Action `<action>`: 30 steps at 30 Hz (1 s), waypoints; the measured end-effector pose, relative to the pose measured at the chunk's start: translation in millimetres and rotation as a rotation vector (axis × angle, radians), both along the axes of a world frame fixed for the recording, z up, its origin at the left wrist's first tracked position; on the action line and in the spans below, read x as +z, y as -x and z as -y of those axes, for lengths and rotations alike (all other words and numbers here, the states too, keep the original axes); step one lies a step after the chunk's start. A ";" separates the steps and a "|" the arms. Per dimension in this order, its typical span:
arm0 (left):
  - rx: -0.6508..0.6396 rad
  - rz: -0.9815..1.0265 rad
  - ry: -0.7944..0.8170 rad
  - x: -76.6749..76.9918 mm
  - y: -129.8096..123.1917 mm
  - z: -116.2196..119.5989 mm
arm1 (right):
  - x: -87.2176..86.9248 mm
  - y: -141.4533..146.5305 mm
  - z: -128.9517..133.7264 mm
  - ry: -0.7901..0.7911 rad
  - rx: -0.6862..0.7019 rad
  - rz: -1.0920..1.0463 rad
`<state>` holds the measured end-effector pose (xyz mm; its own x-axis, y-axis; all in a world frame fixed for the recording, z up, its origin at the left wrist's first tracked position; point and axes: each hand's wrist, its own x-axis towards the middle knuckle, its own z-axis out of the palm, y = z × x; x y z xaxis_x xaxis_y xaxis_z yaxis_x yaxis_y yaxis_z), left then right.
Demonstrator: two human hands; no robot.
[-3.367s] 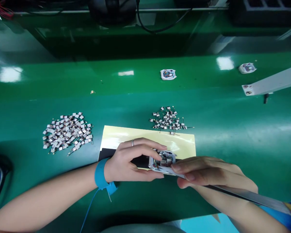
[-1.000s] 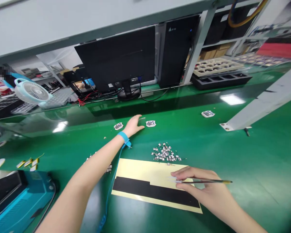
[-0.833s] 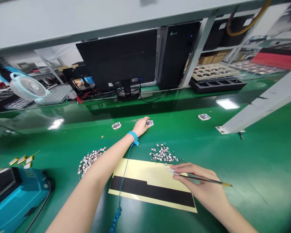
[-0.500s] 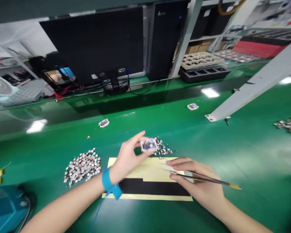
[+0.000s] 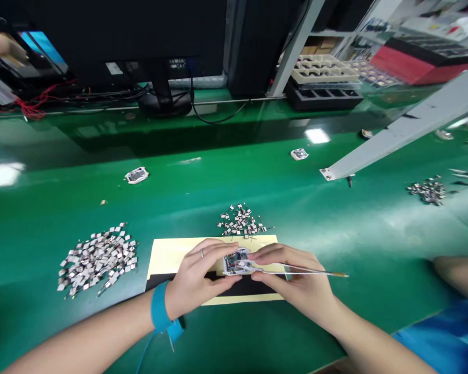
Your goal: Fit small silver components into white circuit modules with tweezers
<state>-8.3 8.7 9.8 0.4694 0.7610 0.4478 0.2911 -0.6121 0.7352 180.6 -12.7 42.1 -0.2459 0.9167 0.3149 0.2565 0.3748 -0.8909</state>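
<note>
The left hand (image 5: 197,272) curls closed around a small white circuit module (image 5: 236,262), held just above a yellow backing sheet (image 5: 167,265) on the green bench (image 5: 203,192). The right hand (image 5: 292,275) pinches tweezers (image 5: 304,271) (their tips right at the module).

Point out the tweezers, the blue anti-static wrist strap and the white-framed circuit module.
Tweezers (image 5: 315,271): head view, on the metal shaft.
Blue anti-static wrist strap (image 5: 159,306): head view, on the band.
White-framed circuit module (image 5: 236,262): head view, on the exposed circuit board.
</note>
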 end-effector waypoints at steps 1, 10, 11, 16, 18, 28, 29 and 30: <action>-0.008 -0.001 -0.008 -0.1 0.1 -0.1 | 0.7 -0.2 -0.1 -0.032 0.021 0.004; -0.084 0.021 -0.018 1.7 1.1 -1.8 | 4.5 -2.1 8.2 -0.347 0.183 0.133; -0.072 0.032 -0.001 1.8 1.5 -1.5 | 3.8 -0.3 8.7 -0.296 0.123 0.112; -0.081 0.082 0.010 1.3 2.6 -1.4 | 3.3 6.3 7.6 -0.192 0.034 0.057; -0.086 0.093 0.006 1.7 2.2 -1.5 | 3.5 5.7 7.3 -0.191 0.056 0.055; -0.083 0.131 -0.033 1.4 0.5 1.1 | -3.1 -1.6 10.2 -0.118 0.049 -0.024; -0.081 0.128 -0.040 1.1 1.1 1.3 | -2.5 -1.2 9.5 -0.103 0.072 -0.032; -0.079 0.124 -0.046 0.8 1.7 1.4 | -1.9 -0.7 8.7 -0.095 0.096 -0.033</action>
